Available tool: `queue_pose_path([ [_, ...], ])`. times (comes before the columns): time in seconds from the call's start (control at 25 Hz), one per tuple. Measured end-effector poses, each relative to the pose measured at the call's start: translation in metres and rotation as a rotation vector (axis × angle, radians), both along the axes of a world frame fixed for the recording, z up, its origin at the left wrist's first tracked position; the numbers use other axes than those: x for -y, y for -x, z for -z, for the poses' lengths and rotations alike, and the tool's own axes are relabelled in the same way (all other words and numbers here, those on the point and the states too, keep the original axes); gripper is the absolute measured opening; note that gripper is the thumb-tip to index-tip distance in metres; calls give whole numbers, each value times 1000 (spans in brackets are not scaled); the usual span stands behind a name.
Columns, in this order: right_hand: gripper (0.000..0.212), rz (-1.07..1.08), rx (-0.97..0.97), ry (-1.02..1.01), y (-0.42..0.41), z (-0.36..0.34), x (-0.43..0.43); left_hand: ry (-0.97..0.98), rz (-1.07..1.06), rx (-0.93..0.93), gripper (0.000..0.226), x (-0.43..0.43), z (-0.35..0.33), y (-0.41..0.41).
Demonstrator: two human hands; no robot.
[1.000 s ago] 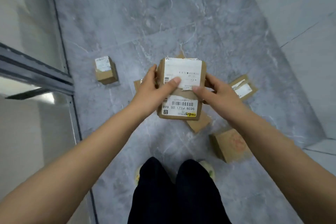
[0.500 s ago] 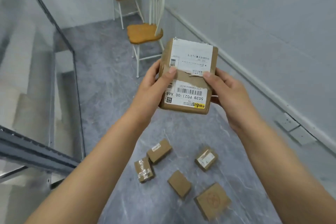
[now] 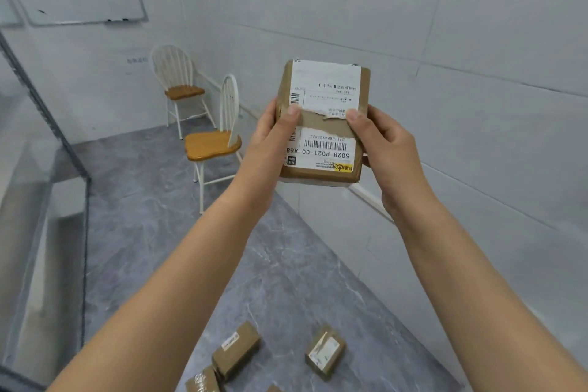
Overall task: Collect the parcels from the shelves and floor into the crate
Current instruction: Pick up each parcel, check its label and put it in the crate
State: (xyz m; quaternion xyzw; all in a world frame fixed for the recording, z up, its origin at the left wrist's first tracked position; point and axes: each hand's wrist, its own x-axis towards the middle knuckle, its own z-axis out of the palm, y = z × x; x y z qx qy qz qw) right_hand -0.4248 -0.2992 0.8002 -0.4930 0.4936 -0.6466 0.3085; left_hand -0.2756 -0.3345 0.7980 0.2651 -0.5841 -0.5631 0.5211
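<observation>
Fingers [image 3: 291, 114] of my left hand [image 3: 270, 143] curl round the held parcel [image 3: 324, 124] at its left edge, thumb on the torn label [image 3: 327, 86]. My right hand [image 3: 389, 149] grips the right edge likewise.

Position: aloft between both hands, before the wall [image 3: 477, 41].

Axis: long side vertical, label facing me, print upside down.

Change: parcel higher than half a second ago; fewer floor parcels show.

Count:
- Chairs: two, far chair [image 3: 178, 89], near chair [image 3: 216, 143].
- Floor parcels: taped parcel [image 3: 203, 380], middle parcel [image 3: 235, 350], right parcel [image 3: 324, 352], plus one sliver [image 3: 273, 388].
</observation>
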Motion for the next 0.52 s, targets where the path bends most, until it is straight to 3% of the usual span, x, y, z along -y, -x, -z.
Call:
queue_pose_path([
  [0.2,53,34,-9,-73,28,3,-4,-27,77,57,66,15,6,17],
  [0.32,59,57,-59,-146,42,-3,0,0,131,90,69,38,-3,25],
  [0.4,74,131,-90,-155,50,-8,5,37,201,132,64,53,-12,31],
  [0.52,92,216,-282,-68,71,-27,7,240,361,424,65,77,-30,34],
])
